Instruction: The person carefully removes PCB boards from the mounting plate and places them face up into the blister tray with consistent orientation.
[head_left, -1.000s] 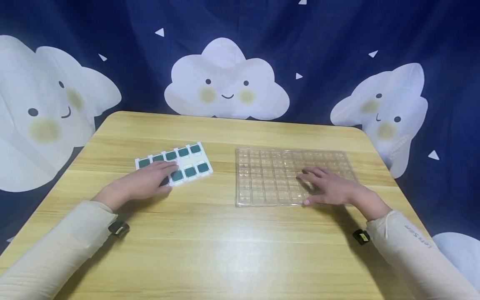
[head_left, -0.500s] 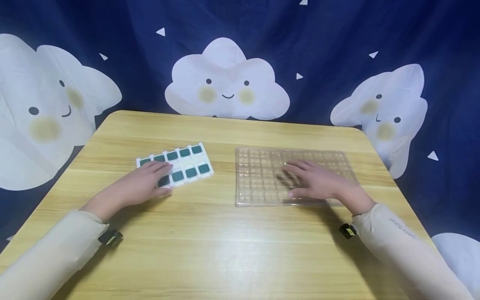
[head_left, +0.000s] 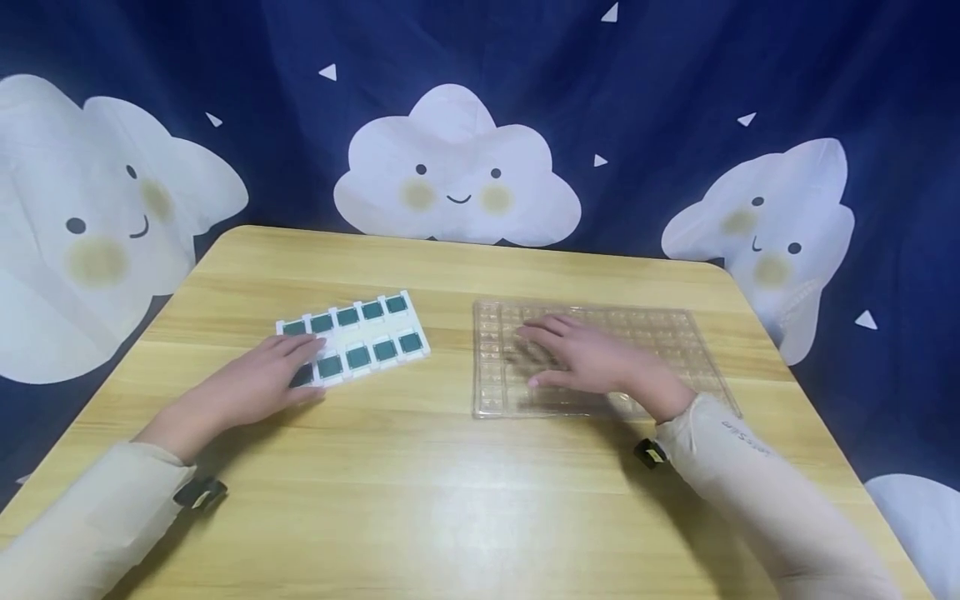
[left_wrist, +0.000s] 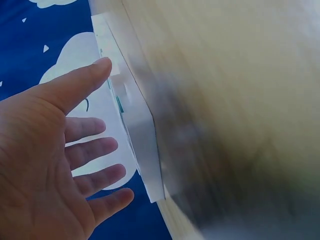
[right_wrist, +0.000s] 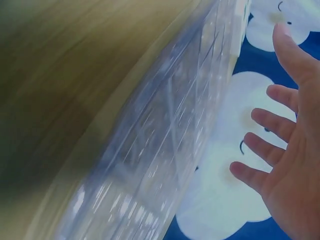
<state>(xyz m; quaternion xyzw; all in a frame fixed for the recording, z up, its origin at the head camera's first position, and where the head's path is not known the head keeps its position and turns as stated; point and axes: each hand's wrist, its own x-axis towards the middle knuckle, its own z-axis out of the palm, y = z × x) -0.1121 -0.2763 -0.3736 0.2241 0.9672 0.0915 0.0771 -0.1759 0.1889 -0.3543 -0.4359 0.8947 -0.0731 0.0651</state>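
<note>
A white tray (head_left: 352,337) with two rows of dark green square chips lies on the left part of the table. My left hand (head_left: 262,371) hovers over its left end, fingers spread and holding nothing. In the left wrist view the thumb and fingers of the left hand (left_wrist: 45,150) stand apart beside the tray's white side wall (left_wrist: 142,135). On the right lies a clear plastic tray (head_left: 660,333) divided into many small square cells. Above its middle is my right hand (head_left: 585,354), fingers spread with nothing in them; the right wrist view shows its palm bare.
Both trays rest on a light wooden table (head_left: 420,483) with rounded far corners. A strip of bare wood separates the two trays. Behind the table hangs a dark blue curtain (head_left: 285,150) with white clouds. Each sleeve carries a small black wrist camera (head_left: 201,493).
My right hand has moved left across the clear tray, from its right half toward the left half. My left hand has drawn back a little to the left, uncovering more green chips.
</note>
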